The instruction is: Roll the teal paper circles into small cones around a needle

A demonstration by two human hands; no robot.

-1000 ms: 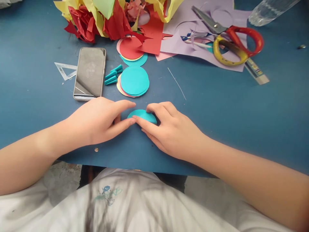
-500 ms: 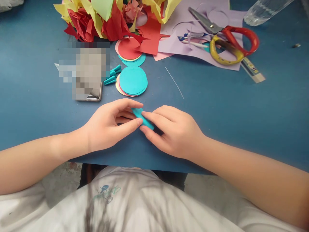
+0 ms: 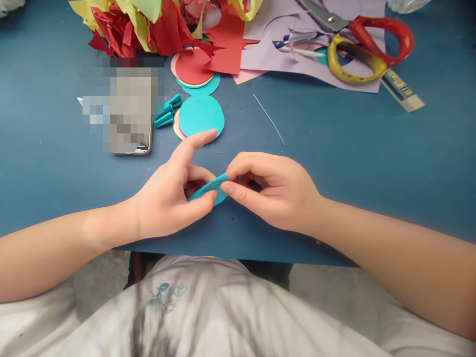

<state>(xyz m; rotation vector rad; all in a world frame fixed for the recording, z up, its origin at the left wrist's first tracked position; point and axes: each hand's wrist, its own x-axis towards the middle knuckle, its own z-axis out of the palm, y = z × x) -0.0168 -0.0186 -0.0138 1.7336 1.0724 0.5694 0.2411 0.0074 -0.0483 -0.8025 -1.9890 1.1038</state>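
Near the middle of the frame, the left hand (image 3: 169, 196) and right hand (image 3: 273, 191) both pinch a curled teal paper circle (image 3: 208, 189) just above the blue tabletop (image 3: 353, 163). It looks thin, light and bendy, so hold its edges softly. Farther up lie a stack of paper circles (image 3: 201, 116) and scissors (image 3: 357, 42).

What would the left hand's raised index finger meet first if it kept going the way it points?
Probably the teal paper circle atop the small stack just beyond the fingertip; the left hand points up-table toward it. Height is unclear, so the finger might pass over it.
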